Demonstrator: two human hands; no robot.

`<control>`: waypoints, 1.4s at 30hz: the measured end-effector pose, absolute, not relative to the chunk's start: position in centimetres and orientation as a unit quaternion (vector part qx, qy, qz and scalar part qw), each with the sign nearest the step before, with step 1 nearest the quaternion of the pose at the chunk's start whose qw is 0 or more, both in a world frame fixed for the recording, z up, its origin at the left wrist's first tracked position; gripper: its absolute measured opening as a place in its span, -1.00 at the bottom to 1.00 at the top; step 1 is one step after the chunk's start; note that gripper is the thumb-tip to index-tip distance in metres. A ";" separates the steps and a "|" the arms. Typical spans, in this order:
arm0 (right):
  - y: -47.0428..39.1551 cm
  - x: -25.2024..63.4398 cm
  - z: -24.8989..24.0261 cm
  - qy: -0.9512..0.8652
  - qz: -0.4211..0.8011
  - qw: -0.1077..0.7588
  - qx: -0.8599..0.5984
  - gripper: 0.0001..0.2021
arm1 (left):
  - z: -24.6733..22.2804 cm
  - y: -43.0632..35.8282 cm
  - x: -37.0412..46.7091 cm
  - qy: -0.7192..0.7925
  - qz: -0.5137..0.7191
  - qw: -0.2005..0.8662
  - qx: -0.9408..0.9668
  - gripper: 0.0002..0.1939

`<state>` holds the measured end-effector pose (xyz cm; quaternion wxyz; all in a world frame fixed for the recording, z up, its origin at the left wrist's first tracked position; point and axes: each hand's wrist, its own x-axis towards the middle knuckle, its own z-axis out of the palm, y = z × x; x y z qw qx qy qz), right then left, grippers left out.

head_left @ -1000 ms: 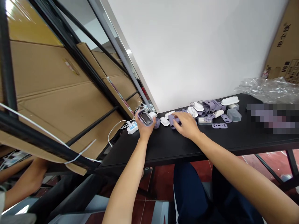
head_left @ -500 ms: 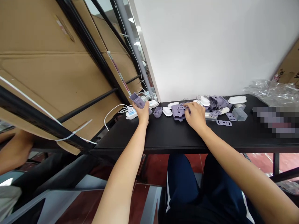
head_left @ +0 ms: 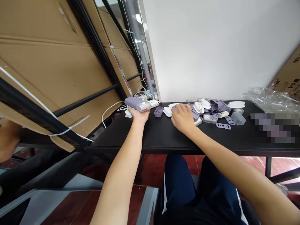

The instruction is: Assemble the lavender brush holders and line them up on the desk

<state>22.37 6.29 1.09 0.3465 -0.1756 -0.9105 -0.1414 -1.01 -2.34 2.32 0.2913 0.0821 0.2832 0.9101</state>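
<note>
My left hand [head_left: 140,115] is wrapped round a purple case [head_left: 134,102] with a clear-white end, held above the left part of the black table. My right hand [head_left: 183,118] rests over the parts in the middle with its fingers bent down; what lies under the fingertips is hidden. Between the hands are a small purple cup [head_left: 158,112] and a white oval piece [head_left: 167,111]. Right of my right hand lie purple parts, metal springs [head_left: 200,106], white lids [head_left: 236,104], purple slotted plates [head_left: 223,126] and a clear cup [head_left: 238,118].
A black rack with cardboard [head_left: 58,75] stands at the left, beside white cables [head_left: 142,95]. Clear plastic wrap [head_left: 269,98] and a cardboard box [head_left: 289,78] are at the right. Another person's arm [head_left: 8,140] shows at the far left.
My left hand has turned the purple case, so its broad side and pale end now show. My right hand has shifted left over the parts. The view has moved slightly.
</note>
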 end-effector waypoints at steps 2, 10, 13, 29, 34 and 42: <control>5.5 19.6 1.0 -0.923 -0.141 0.313 -0.176 -0.65 | 2.5 -2.8 -1.0 0.251 0.913 0.305 0.105 -0.31; 4.8 14.1 -0.4 -0.926 -0.113 0.221 -0.285 -0.59 | 2.7 -3.5 -0.2 0.204 0.898 0.367 0.133 -0.35; 4.1 15.3 -0.7 -0.927 -0.119 0.230 -0.270 -0.65 | 2.7 -3.3 -0.1 0.230 0.894 0.363 0.129 -0.33; 2.9 17.3 0.1 -0.937 -0.008 0.253 -0.240 -0.66 | 2.9 -2.6 0.4 0.322 0.859 0.383 0.104 -0.34; 3.6 17.4 0.8 -0.881 0.171 0.365 -0.249 -0.57 | 2.8 -2.2 0.2 0.352 0.880 0.299 0.110 -0.50; 6.2 16.8 1.2 -0.706 0.506 0.457 -0.192 -0.48 | 1.4 -0.9 2.7 0.470 0.827 0.163 0.263 -0.69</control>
